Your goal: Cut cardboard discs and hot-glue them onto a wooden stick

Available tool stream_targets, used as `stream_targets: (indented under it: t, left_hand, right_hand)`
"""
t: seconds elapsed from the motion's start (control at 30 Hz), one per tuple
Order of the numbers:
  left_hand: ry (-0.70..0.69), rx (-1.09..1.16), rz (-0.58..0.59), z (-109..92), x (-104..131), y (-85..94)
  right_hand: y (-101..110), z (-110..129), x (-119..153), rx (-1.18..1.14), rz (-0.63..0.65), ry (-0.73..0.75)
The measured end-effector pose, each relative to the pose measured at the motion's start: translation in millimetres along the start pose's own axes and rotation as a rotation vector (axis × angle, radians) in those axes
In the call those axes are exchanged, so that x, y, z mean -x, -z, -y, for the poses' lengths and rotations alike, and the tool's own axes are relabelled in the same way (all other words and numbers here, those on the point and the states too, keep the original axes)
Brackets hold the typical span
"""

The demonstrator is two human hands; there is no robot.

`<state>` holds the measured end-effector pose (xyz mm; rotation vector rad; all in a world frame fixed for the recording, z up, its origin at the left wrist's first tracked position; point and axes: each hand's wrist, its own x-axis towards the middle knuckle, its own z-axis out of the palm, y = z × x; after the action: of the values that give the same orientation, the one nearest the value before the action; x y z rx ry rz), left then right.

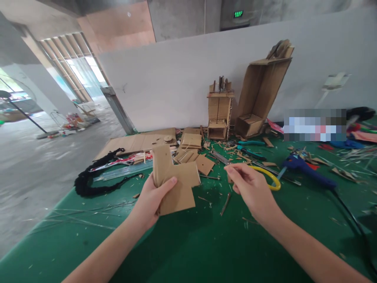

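Observation:
A cut cardboard piece (179, 188) with stepped edges is in my left hand (153, 196), the thumb lying on its front face and the fingers behind. To the right, my right hand (247, 184) is closed in a pinch above the table; what sits between the fingertips is too small to make out. Just beyond that hand lie scissors with yellow handles (272, 181), partly covered by it. A small square of cardboard (204, 164) rests on the table between the two hands.
A blue glue gun (309, 173) with a black cord lies at the right. Teal-handled pliers (250, 152), black yarn (85, 182), clear sticks (126, 171) and scraps cover the green table (206, 251). Two cardboard structures (219, 108) (262, 90) stand by the white board.

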<state>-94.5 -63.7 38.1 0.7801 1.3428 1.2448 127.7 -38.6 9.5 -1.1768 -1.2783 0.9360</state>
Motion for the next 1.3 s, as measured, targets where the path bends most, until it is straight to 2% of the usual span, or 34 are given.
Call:
stream_targets:
  t: [0.13,0.2,0.27,0.4,0.53,0.57,0.63,0.73,0.8,0.9,1.03,1.3]
  left_hand:
    - [-0.066,-0.231,0.028,6,4,-2.3]
    - [-0.151,-0.388,0.098,14,6,-1.9]
    - [-0.281,-0.662,0.149,23,9,1.6]
    - [-0.441,-1.119,0.115,31,16,14.3]
    - [-0.705,-1.412,-0.03,23,20,20.0]
    - [-0.772,-1.44,-0.014,20,20,18.5]
    - [-0.86,-1.45,0.151,15,19,11.7]
    - [-0.846,-1.41,0.387,13,17,-4.1]
    - [-0.785,-1.392,0.473,16,16,-13.7]
    - [-0.74,-1.352,0.473,21,14,-21.6]
    - [-0.727,-1.373,0.421,24,12,-24.2]
    - [-0.755,-1.506,0.375,24,18,-32.8]
  right_hand:
    - [4,-6,-4,-0.152,0.1,-0.166]
    - [4,-4,-1,-0.098,0.177,-0.156]
    - [2,-2,3,-0.024,0.274,-0.137]
    - [-5,-1,10,0.059,0.503,-0.183]
    - [-10,-8,13,0.143,0.635,-0.201]
    - [-11,-9,13,0.166,0.647,-0.202]
    - [-14,-9,13,0.198,0.668,-0.2]
    - [-16,-5,15,0.271,0.695,-0.1]
    - [-17,-1,15,0.372,0.677,0.019]
    - [-15,4,15,0.516,0.653,0.148]
    - [-10,7,14,0.598,0.661,0.224]
    - [-1,7,11,0.579,0.677,0.193]
